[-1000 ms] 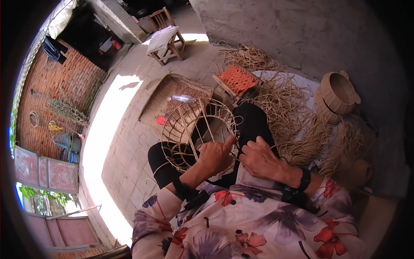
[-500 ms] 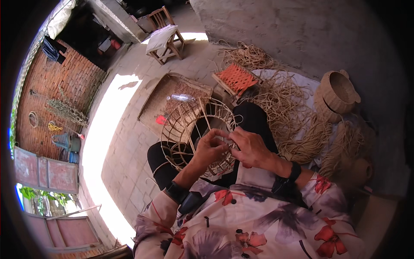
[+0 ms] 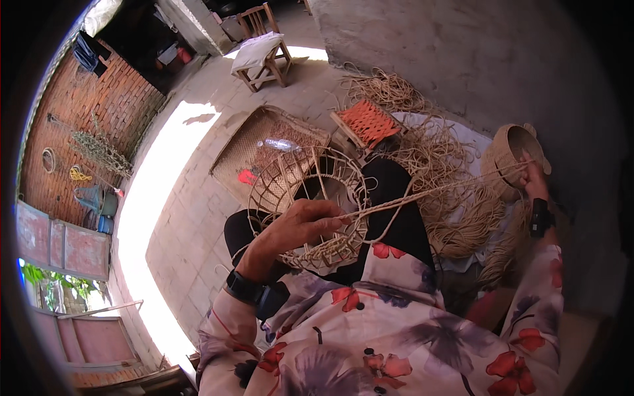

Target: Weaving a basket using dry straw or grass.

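Note:
A round basket frame of thin ribs and cord rests on my lap, between my knees. My left hand lies over its near rim, thumb and fingers pinched on a tan twisted cord. That cord runs taut to the far right, where my right hand grips it with the arm stretched out. A looser strand sags below the taut length by my right knee. Behind the right hand stands a finished-looking woven basket. The fingertips of the left hand are partly hidden by the cord.
Heaps of loose cord lie on a white sheet to the right. Ahead are a low stool with an orange woven seat and a woven mat bearing a clear plastic bottle. Farther off stands a wooden chair with a cushion.
My right hand has left the basket rim and swung far out to the right, drawing the cord tight. My left hand has stayed at the rim.

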`<state>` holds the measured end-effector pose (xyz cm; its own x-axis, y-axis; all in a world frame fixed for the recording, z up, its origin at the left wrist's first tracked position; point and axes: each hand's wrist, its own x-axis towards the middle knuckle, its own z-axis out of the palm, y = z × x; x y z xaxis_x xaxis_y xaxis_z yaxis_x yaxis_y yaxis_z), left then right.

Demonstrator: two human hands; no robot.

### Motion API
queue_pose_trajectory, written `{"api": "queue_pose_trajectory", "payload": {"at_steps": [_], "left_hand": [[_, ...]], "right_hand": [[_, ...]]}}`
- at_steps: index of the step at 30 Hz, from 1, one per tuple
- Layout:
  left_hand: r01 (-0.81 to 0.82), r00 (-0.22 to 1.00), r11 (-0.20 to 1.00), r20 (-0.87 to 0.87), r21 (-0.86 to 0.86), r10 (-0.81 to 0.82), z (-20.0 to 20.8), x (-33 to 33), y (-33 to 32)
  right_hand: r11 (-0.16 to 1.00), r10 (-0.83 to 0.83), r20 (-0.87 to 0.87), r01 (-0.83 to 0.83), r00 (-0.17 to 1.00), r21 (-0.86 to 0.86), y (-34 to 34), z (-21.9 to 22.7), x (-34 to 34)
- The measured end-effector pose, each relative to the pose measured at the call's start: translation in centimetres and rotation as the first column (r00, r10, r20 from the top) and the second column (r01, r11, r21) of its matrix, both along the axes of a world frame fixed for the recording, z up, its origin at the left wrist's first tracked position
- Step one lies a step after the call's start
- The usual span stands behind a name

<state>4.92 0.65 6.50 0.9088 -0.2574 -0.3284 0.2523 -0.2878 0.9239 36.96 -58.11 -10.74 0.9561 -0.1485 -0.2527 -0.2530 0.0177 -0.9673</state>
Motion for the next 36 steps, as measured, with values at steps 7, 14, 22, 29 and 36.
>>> {"api": "queue_pose_trajectory", "payload": {"at_steps": [7,14,22,29,36], "left_hand": [[-0.226,0.973,0.965,0.017,-0.130,0.230,-2.1,0.6,2.4],[-0.220,0.914,0.969,0.369,0.110,0.166,-0.5,1.9,1.3],[0.191,0.764,0.897,0.514,0.398,-0.391,0.6,5.8,-5.5],[0.105,0.790,0.948,0.553,0.302,-0.264,-1.0,5.7,-5.4],[-0.052,0.937,0.852,0.320,0.521,-0.139,-5.9,1.9,-2.1]], "right_hand": [[0.834,-0.551,0.164,0.533,0.818,0.142,-29.4,-6.6,-1.9],[-0.101,0.538,-0.171,-0.138,0.826,-0.985,-8.2,-5.7,-9.2],[0.457,0.852,0.483,-0.162,-0.201,-0.875,32.8,10.6,-25.9],[0.291,0.957,0.285,-0.178,0.056,-0.940,36.1,9.4,-27.3],[0.334,0.940,0.293,-0.300,0.173,-0.893,34.3,6.0,-27.7]]}}
